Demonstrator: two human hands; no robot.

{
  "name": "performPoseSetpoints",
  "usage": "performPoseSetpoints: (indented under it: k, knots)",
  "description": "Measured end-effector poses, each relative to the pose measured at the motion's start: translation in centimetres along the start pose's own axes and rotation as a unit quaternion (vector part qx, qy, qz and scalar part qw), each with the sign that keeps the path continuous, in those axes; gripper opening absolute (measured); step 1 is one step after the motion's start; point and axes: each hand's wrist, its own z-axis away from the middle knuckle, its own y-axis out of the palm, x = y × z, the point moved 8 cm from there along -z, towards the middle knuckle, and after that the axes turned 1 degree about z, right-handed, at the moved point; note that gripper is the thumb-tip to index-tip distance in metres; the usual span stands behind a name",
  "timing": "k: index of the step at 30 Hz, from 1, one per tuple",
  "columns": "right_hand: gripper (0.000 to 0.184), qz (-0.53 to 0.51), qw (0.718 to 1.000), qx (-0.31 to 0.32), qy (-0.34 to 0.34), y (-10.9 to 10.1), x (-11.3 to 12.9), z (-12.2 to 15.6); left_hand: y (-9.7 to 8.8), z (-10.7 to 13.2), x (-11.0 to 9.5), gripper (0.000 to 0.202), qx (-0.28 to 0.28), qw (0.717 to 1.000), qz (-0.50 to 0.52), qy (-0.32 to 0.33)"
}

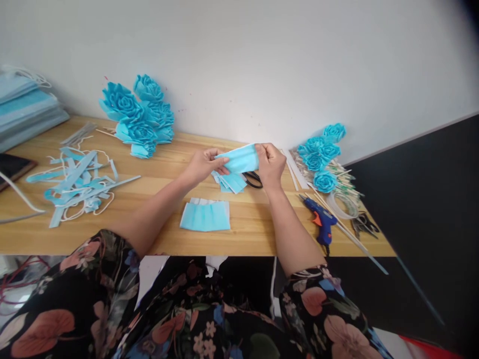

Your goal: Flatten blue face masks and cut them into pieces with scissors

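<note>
A light blue piece of face mask fabric is stretched between my two hands above the table. My left hand pinches its left end between thumb and fingers. Closed on the right end is my right hand. Under the held piece lie several cut blue pieces, and beside them the black handles of scissors, partly hidden by my right hand. Nearer to me another blue fabric piece rests flat, with white layers showing at its back edge.
Blue fabric flowers stand in a left bunch and a right bunch. Trimmed strips and ear loops are heaped at left, near stacked masks and a phone. A blue glue gun and pliers lie right.
</note>
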Motion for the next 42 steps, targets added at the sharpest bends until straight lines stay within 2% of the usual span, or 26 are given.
performPoseSetpoints:
  k: [5, 9, 12, 15, 19, 21, 25, 28, 33, 37, 39, 42]
  knots:
    - [0.044, -0.015, 0.999, 0.01, 0.034, 0.1, -0.7, -0.1, 0.9, 0.4, -1.0, 0.045, 0.025, 0.999, -0.012, 0.042]
    - [0.041, -0.064, 0.995, 0.024, 0.069, 0.6, -1.2, -0.1, 1.4, 0.9, -1.3, 0.046, 0.06, 0.998, -0.004, 0.031]
    - [0.037, -0.123, 0.987, 0.044, 0.098, 1.3, -1.4, 0.0, 1.3, 0.9, -0.8, 0.046, 0.086, 0.996, -0.023, 0.0]
    - [0.034, -0.183, 0.972, 0.086, 0.117, 2.3, -1.1, 0.3, 0.1, 0.3, -0.7, 0.049, 0.061, 0.997, -0.056, -0.003]
    - [0.035, -0.232, 0.95, 0.174, 0.112, 4.0, 0.7, 1.3, -0.8, -0.1, -1.9, 0.054, 0.03, 0.997, -0.043, 0.055]
    - [0.035, -0.224, 0.946, 0.208, 0.107, 4.5, 1.6, 1.9, -0.3, 0.2, -2.2, 0.047, 0.048, 0.995, -0.06, 0.061]
    - [0.034, -0.189, 0.946, 0.247, 0.095, 5.0, 2.6, 2.7, 1.4, 1.0, -1.7, 0.035, 0.097, 0.992, -0.08, 0.028]
    - [0.037, -0.179, 0.948, 0.247, 0.086, 5.0, 2.7, 2.8, 1.6, 1.0, -1.4, 0.034, 0.07, 0.995, -0.067, 0.029]
    - [0.054, -0.197, 0.956, 0.19, 0.107, 4.6, 2.1, 2.1, 0.8, 0.7, -1.0, 0.032, -0.011, 0.999, -0.025, 0.033]
    - [0.054, -0.27, 0.915, 0.238, 0.185, 6.4, 1.1, 2.9, -0.7, 0.7, -1.1, 0.032, -0.101, 0.993, 0.007, 0.054]
    - [0.05, -0.296, 0.896, 0.254, 0.213, 7.3, 0.7, 3.5, -0.9, 0.7, -0.9, 0.032, -0.114, 0.992, 0.024, 0.05]
    - [0.046, -0.302, 0.89, 0.259, 0.222, 8.0, 0.5, 4.2, -0.9, 0.6, -0.4, 0.032, -0.113, 0.99, 0.074, 0.042]
